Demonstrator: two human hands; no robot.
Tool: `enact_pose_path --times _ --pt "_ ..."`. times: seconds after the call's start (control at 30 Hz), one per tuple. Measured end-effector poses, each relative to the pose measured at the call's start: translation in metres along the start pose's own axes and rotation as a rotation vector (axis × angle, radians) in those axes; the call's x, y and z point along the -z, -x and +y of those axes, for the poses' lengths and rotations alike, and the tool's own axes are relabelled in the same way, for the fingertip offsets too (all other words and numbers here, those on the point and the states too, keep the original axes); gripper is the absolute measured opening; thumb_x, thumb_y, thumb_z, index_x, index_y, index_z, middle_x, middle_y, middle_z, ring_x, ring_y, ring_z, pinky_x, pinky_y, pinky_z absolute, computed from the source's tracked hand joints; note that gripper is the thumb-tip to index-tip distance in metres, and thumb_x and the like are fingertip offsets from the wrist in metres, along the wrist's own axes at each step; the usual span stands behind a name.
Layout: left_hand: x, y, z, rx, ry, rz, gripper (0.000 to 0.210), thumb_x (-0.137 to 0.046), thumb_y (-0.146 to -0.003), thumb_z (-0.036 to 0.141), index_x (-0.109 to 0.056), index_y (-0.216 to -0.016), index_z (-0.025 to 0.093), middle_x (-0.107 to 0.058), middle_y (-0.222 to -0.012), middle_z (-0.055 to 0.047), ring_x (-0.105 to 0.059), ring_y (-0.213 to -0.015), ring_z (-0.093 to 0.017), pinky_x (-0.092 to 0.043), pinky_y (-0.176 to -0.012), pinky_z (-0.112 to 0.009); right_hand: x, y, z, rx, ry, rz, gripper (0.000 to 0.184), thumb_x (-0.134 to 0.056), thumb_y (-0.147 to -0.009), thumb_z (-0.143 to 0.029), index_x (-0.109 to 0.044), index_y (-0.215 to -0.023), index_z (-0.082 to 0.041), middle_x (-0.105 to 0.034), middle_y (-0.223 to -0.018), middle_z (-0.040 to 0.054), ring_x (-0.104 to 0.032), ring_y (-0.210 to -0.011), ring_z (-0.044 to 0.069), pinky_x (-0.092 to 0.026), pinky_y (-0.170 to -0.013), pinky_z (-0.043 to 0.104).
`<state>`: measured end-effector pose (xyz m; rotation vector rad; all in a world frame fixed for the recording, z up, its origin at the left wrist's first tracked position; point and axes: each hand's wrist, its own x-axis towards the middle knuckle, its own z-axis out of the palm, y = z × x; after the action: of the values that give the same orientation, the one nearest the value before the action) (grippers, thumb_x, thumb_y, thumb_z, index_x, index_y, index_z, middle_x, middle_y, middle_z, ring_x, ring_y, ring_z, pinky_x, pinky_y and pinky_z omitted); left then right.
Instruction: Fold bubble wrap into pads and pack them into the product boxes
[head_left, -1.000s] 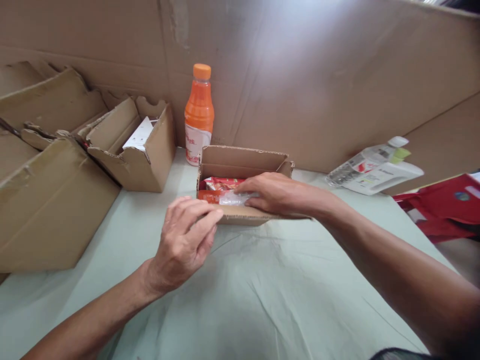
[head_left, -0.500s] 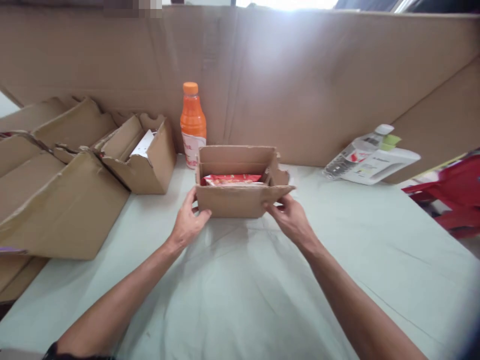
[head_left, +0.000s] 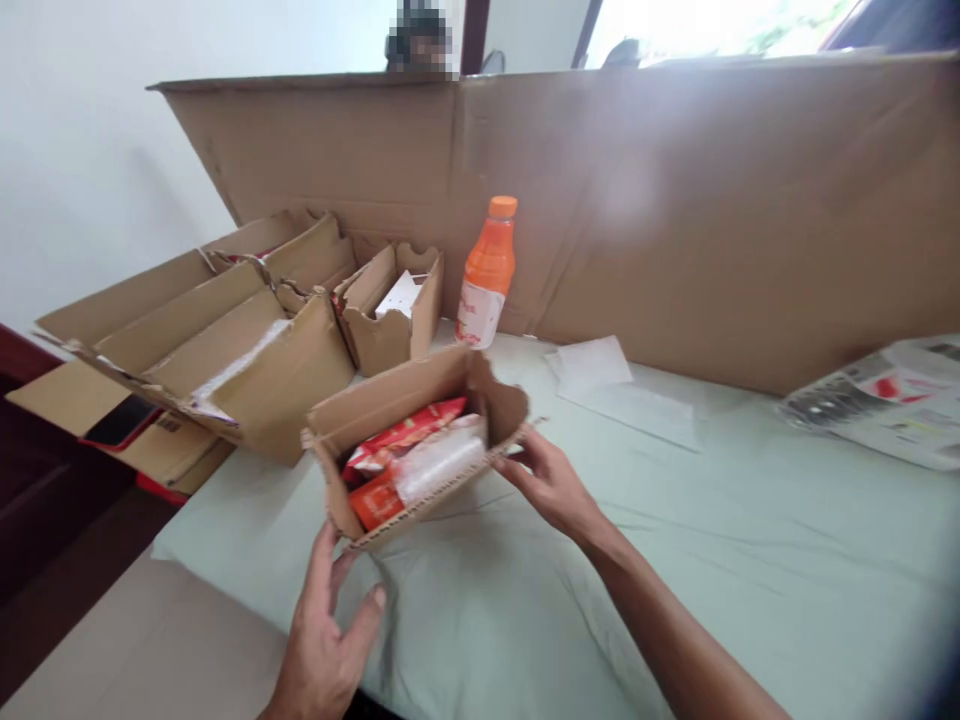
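Observation:
An open cardboard box is turned at an angle and leans towards me. Inside lie a red packet, a clear plastic-wrapped item and an orange packet. At its near left corner, my left hand has its fingers against the cardboard, with the thumb out to the side. My right hand grips the right end of the box, fingers partly hidden by the wall. Whether the bottom touches the table cannot be made out.
Several joined cardboard compartments stand to the left, one holding a white item. An orange bottle stands before the tall cardboard panel. White sheets and a plastic bottle lie to the right on the cloth-covered table.
The box has come nearer and turned, its left end swinging towards me, showing more of its contents. My left hand has moved down with its thumb off the box. The view has shifted left.

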<state>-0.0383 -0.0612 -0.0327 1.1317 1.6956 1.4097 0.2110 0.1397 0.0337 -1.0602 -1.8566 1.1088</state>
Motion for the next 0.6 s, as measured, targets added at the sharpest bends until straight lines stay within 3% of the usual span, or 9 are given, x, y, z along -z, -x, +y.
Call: enact_pose_path --times 0.1,0.17,0.23,0.33,0.47,0.6 --pt "0.016 0.001 -0.011 -0.018 0.015 0.159 0.077 -0.069 -0.091 0.036 -0.032 -0.159 0.030 -0.037 -0.164 -0.015 -0.058 -0.136 -0.032 -0.054 -0.110 -0.046 -0.061 -0.048 0.003 0.108 -0.116 -0.041 0.066 -0.065 -0.089 -0.044 -0.049 -0.147 -0.018 -0.054 -0.150 0.0169 -0.057 -0.134 0.030 -0.057 -0.104 0.045" --pt "0.012 -0.006 -0.009 -0.084 0.008 0.204 0.076 -0.067 -0.093 0.034 -0.030 -0.160 0.034 -0.029 -0.169 -0.012 -0.046 -0.147 -0.032 -0.051 -0.113 -0.046 -0.092 -0.061 0.013 0.119 -0.130 -0.018 0.073 -0.064 -0.089 -0.042 -0.042 -0.154 -0.019 -0.045 -0.157 0.0188 -0.050 -0.142 0.030 -0.053 -0.109 0.048" --pt "0.005 -0.018 -0.005 -0.153 -0.012 0.208 0.075 -0.065 -0.094 0.031 -0.030 -0.160 0.035 -0.023 -0.171 -0.009 -0.034 -0.154 -0.031 -0.051 -0.114 -0.044 -0.113 -0.062 0.024 0.120 -0.100 -0.048 0.072 -0.062 -0.090 -0.040 -0.040 -0.156 -0.020 -0.044 -0.158 0.0188 -0.049 -0.143 0.030 -0.052 -0.110 0.049" --pt "-0.006 -0.036 -0.001 -0.197 -0.027 0.228 0.073 -0.063 -0.095 0.029 -0.030 -0.160 0.035 -0.022 -0.171 -0.009 -0.029 -0.156 -0.031 -0.052 -0.112 -0.043 -0.126 -0.057 0.037 0.148 -0.011 -0.143 0.068 -0.057 -0.092 -0.033 -0.040 -0.157 -0.023 -0.045 -0.159 0.0162 -0.047 -0.146 0.029 -0.051 -0.112 0.049" --pt "-0.014 -0.047 -0.008 -0.197 -0.035 0.227 0.074 -0.060 -0.096 0.028 -0.025 -0.161 0.033 -0.019 -0.172 -0.011 -0.031 -0.156 -0.031 -0.053 -0.113 -0.044 -0.129 -0.057 0.043 0.194 0.187 -0.192 0.075 -0.056 -0.088 -0.021 -0.037 -0.159 -0.018 -0.038 -0.165 0.0163 -0.035 -0.154 0.028 -0.033 -0.126 0.052" --pt "-0.011 -0.044 -0.025 -0.196 -0.130 0.221 0.072 -0.059 -0.096 0.027 -0.028 -0.161 0.032 -0.028 -0.168 -0.013 -0.044 -0.148 -0.030 -0.055 -0.110 -0.044 -0.133 -0.060 0.044 0.199 0.298 -0.217 0.082 -0.056 -0.085 -0.016 -0.030 -0.163 -0.018 -0.033 -0.168 0.0155 -0.032 -0.156 0.027 -0.028 -0.129 0.052"
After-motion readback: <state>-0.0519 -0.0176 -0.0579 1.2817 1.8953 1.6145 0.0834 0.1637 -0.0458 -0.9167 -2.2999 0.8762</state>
